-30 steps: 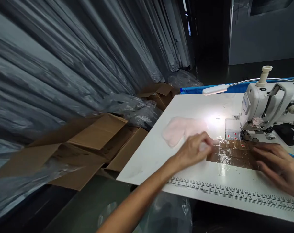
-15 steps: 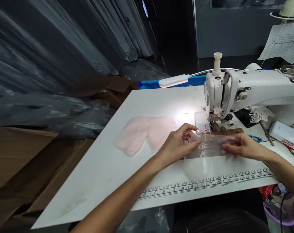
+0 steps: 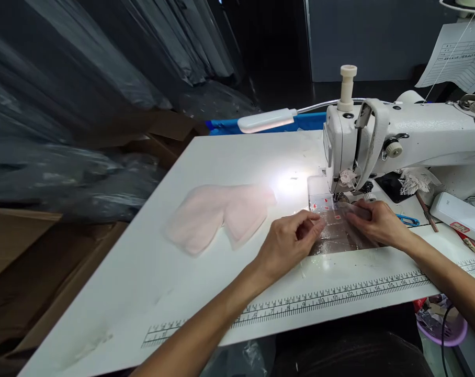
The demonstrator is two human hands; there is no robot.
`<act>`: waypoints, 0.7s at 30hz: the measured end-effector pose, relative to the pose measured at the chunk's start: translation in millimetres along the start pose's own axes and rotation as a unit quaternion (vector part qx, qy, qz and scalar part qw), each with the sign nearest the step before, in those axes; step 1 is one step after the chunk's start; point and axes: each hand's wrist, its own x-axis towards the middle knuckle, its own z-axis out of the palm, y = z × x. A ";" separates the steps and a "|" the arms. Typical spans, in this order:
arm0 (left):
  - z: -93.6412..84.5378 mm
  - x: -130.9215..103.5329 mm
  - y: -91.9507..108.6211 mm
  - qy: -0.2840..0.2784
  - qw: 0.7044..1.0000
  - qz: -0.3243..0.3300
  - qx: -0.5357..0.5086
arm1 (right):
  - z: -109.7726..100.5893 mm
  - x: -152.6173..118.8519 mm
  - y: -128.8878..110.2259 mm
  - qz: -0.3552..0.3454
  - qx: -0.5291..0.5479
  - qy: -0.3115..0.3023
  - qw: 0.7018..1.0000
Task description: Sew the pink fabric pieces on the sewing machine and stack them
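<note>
At the lower edge of the frame, clear plastic lies below the worktop, and a purple basket of scraps stands at lower right. A printed ruler scale runs along the worktop's near edge, passing under your left forearm.

Right of centre, your left hand has its thumb and fingertips closed on the left side of a clear film. Your right hand pinches the same film on its right side. Your hands are apart from each other, with the film between them. The film lies at the front of the sewing machine, close to its needle area; brown material shows beneath it, and small red marks are visible nearby. Whether the film is under the presser foot cannot be told.

To the left of your left hand, a pale pink piece lies flat on the worktop. Right of your right hand are a blue clip and a white device, with white lace behind them.

Farther back, a white lamp lights the worktop from upper centre. A printed paper hangs at upper right. Cardboard occupies the left side, and grey curtains fill the upper left.
</note>
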 end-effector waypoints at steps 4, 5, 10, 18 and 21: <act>-2.6 -0.1 6.6 -0.103 0.966 -0.138 -0.195 | 10.1 -1.5 -18.8 0.003 0.147 -0.089 0.985; -3.9 0.8 5.5 -0.105 0.955 -0.167 -0.221 | 10.7 -1.1 -22.2 -0.010 0.177 -0.131 0.976; -4.9 2.3 -4.7 -0.085 0.957 -0.199 -0.191 | 2.0 3.9 -13.9 -0.091 0.058 -0.123 0.986; -1.6 8.6 -17.4 -0.005 0.990 -0.122 -0.068 | 11.7 8.8 27.9 -0.300 -0.143 -0.045 0.942; -3.3 9.0 -11.5 -0.007 0.992 -0.120 -0.040 | 16.9 9.2 32.1 -0.313 -0.131 -0.018 0.940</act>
